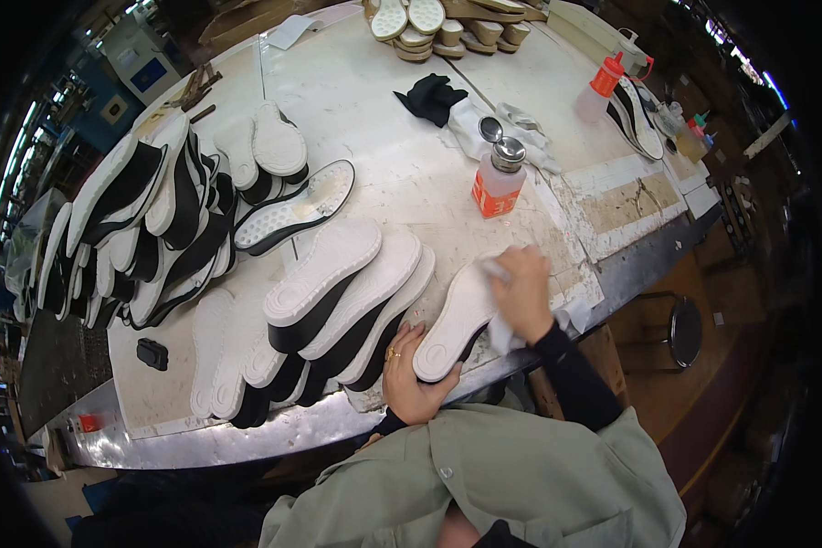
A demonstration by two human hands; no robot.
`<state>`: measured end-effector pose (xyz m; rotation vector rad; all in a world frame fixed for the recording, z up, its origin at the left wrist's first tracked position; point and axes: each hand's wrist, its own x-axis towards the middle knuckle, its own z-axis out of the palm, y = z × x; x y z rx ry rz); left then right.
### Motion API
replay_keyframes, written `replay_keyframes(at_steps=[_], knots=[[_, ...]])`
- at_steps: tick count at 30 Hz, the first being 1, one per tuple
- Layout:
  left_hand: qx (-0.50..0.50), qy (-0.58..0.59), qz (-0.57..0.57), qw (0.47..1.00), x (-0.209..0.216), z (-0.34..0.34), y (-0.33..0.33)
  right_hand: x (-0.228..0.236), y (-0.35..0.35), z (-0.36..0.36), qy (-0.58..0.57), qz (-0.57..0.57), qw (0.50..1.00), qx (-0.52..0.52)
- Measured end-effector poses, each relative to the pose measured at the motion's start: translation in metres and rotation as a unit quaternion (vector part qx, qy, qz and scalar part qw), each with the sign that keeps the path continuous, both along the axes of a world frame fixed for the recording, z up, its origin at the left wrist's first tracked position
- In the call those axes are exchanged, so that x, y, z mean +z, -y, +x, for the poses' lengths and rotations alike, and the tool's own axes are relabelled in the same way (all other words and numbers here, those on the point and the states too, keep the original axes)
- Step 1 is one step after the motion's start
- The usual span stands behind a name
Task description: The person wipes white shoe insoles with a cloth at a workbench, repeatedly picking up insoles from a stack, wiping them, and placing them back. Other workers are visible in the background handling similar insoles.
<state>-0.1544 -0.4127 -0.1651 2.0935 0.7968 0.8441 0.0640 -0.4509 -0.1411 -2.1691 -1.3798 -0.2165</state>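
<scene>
A white shoe sole with a black side [457, 315] lies tread-side hidden on the table in front of me, its heel toward me. My left hand [411, 382], with a ring on one finger, grips the heel end from the left. Over the toe end, my right hand [523, 290] is closed on a white cloth [504, 336] pressed against the sole; part of the cloth hangs beside it. Left of my left hand, several similar soles [324, 265] lie overlapped in a row. Beyond my right hand stands a clear pump bottle with a red label [498, 185], its metal lid up.
A high pile of soles [155, 215] fills the table's left side. A small black object [152, 353] lies near the front edge. Farther back are a black cloth [431, 99], a crumpled white rag [521, 137], a red-topped squeeze bottle [601, 87] and more soles [426, 16]. A round stool [685, 331] stands at right.
</scene>
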Motion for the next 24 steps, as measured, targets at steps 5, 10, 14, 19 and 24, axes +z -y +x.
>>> replay_keyframes(at_steps=[5,10,14,19,24], knots=[[-0.003,0.01,0.007,1.0,-0.003,0.005,-0.004,0.016,0.013,-0.056,-0.105,0.01,0.98,0.167],[0.005,0.007,0.008,1.0,-0.001,0.003,-0.003,0.0,-0.007,-0.002,-0.051,0.015,0.999,-0.009],[0.008,0.014,0.001,1.0,0.0,0.004,-0.002,0.001,0.024,0.011,-0.029,-0.009,0.995,-0.1],[-0.003,0.008,0.01,1.0,-0.003,0.003,-0.004,0.023,0.036,-0.066,-0.129,0.057,0.989,0.054],[-0.01,-0.002,0.008,1.0,0.003,0.002,-0.003,-0.012,0.034,0.005,-0.089,0.091,0.99,-0.065]])
